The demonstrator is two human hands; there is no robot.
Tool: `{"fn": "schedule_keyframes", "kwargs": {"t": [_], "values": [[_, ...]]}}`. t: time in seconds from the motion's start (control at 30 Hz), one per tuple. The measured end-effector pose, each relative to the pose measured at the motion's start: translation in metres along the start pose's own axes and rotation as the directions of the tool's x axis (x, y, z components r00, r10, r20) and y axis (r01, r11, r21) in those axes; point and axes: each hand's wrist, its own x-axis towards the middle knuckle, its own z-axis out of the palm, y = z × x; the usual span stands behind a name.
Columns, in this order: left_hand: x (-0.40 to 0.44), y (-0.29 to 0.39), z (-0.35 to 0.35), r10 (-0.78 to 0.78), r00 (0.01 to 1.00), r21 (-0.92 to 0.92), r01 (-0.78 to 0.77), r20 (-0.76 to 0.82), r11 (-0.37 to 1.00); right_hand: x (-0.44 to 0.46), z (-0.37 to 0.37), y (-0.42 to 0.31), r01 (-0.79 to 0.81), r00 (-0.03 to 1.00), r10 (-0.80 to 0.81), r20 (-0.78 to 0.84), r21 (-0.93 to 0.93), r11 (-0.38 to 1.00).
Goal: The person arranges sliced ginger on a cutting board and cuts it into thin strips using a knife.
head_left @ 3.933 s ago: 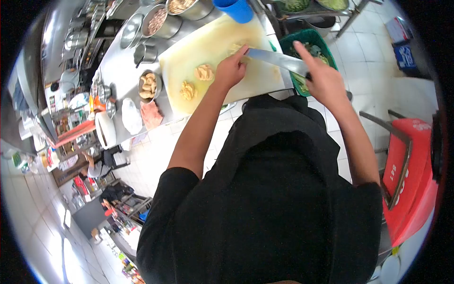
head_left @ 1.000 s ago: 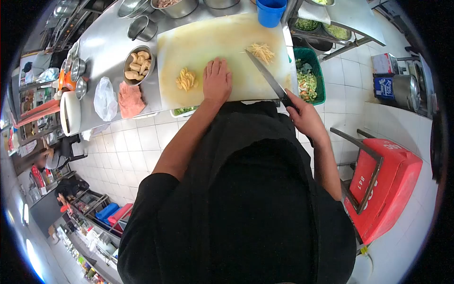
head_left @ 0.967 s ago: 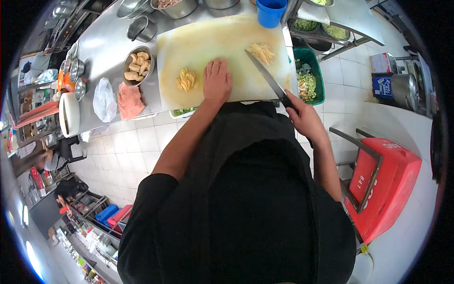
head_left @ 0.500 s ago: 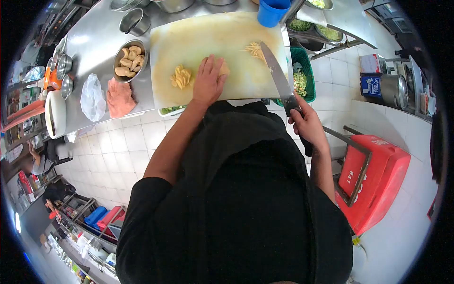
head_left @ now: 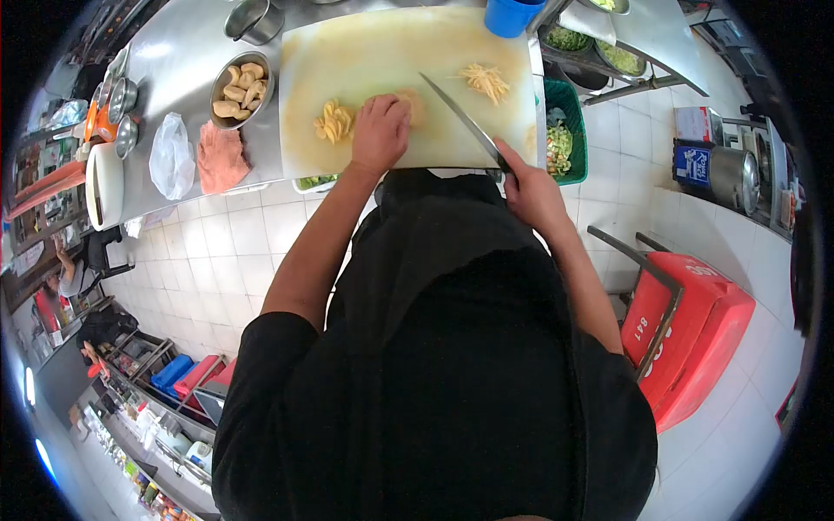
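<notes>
My left hand [head_left: 380, 134] is down on the cutting board [head_left: 321, 52], its fingers bent and close together at the edge of some flat pale slices [head_left: 412, 108]; from up here I can't tell whether they pinch any. Just beyond the outer side of those fingers sits a pile of yellow slices [head_left: 334, 121]. My right hand [head_left: 532, 191] has its fingers closed around the handle of the knife [head_left: 462, 116], whose blade slants over the board toward the far side, its tip between the left fingers and the thin pale strips [head_left: 485, 82].
</notes>
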Motion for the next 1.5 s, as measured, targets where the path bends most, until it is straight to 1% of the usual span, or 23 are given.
{"fn": "schedule_keyframes", "kwargs": {"t": [0.1,0.13,0.23,0.33,0.43,0.53,0.63,0.73,0.83,0.93,1.03,1.13,1.23,1.33,1.5], "values": [[0.008,-0.003,0.0,-0.001,1.0,0.02,0.002,-0.017,1.0,0.019,-0.004,0.002,0.089,0.992,-0.097,-0.075,-0.103,0.991],[0.013,-0.004,-0.002,-0.002,1.0,0.03,0.003,-0.032,1.0,0.025,-0.006,0.003,0.114,0.988,-0.124,-0.088,-0.11,0.987],[0.024,-0.002,-0.009,0.041,0.999,0.075,-0.041,0.008,0.996,0.032,-0.014,-0.001,0.112,0.99,-0.12,-0.075,-0.101,0.988],[0.03,-0.006,-0.005,0.052,0.99,0.02,-0.055,0.133,0.998,0.033,-0.009,0.003,0.099,0.993,-0.103,-0.053,-0.073,0.992],[0.03,-0.005,-0.004,0.033,0.988,0.047,-0.041,0.154,0.998,0.032,0.0,0.008,0.066,0.997,-0.066,-0.033,-0.011,0.998],[0.03,-0.005,-0.003,0.009,0.982,0.036,-0.016,0.187,0.999,0.028,0.004,0.01,0.063,0.998,-0.063,-0.017,0.026,0.998],[0.027,-0.004,-0.002,0.027,0.978,0.029,-0.034,0.208,0.999,0.024,0.007,0.009,0.037,0.999,-0.037,0.011,0.032,0.999],[0.024,-0.003,0.002,0.036,0.984,0.067,-0.048,0.175,0.997,0.023,0.016,0.012,0.045,0.999,-0.045,-0.002,0.035,0.998],[0.021,-0.002,0.004,0.02,0.985,0.07,-0.032,0.17,0.997,0.024,0.021,0.011,0.027,0.999,-0.026,0.029,-0.039,0.999],[0.018,-0.001,0.005,0.02,0.997,0.006,-0.021,0.076,1.0,0.021,0.023,0.003,-0.035,0.998,0.038,0.05,-0.07,0.997],[0.011,0.001,0.003,0.072,0.994,0.059,-0.067,-0.084,0.996,0.018,0.023,-0.002,-0.029,0.998,0.032,0.05,-0.055,0.998],[0.006,-0.005,0.0,0.089,0.994,0.042,-0.086,-0.064,0.995,0.015,0.024,-0.01,-0.022,1.0,0.023,0.012,-0.062,0.998],[0.007,-0.006,-0.001,0.09,0.996,0.035,-0.091,0.012,0.995,0.006,0.024,-0.018,0.047,0.999,-0.047,0.009,-0.065,0.997],[0.014,-0.01,0.001,0.11,0.993,0.055,-0.112,0.047,0.992,-0.004,0.016,-0.036,0.011,0.998,-0.002,0.063,-0.145,0.989],[0.017,-0.013,0.004,0.117,0.992,0.031,-0.118,0.047,0.993,-0.006,0.027,-0.04,-0.027,0.999,0.033,0.03,-0.192,0.981]]}}
